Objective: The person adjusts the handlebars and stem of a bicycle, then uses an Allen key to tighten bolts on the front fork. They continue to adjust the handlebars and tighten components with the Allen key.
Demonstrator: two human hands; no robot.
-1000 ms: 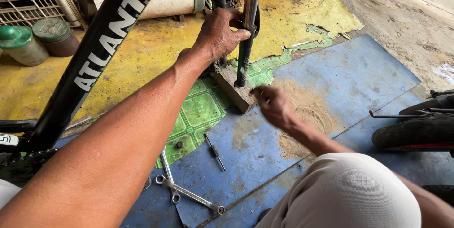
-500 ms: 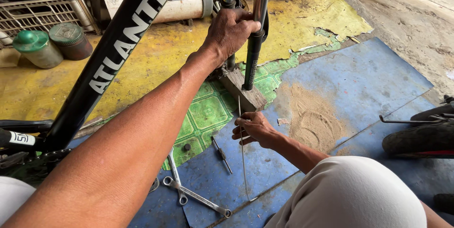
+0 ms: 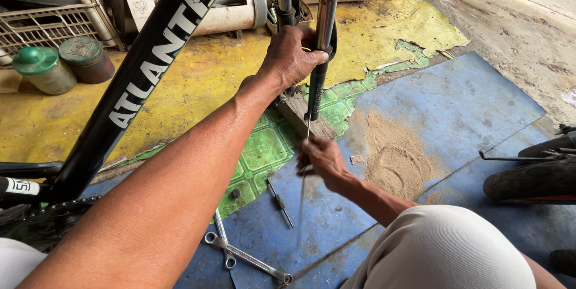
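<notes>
My left hand is wrapped around the black suspension fork of a bicycle, gripping the right fork leg near its middle. The fork's lower end rests on a wooden block on the floor. Below it, my right hand pinches a long thin rod, blurred by motion, that runs from under the fork leg down toward me. The black bicycle frame tube with white lettering slants across the left.
Two combination wrenches and a small screwdriver lie on the blue mat. A patch of sand lies to the right. Two green tins and a wire crate stand at back left. A tyre lies at right.
My right hand has moved down and toward me, away from the wooden block, drawing the thin rod along. My left hand has kept its grip on the fork leg.
</notes>
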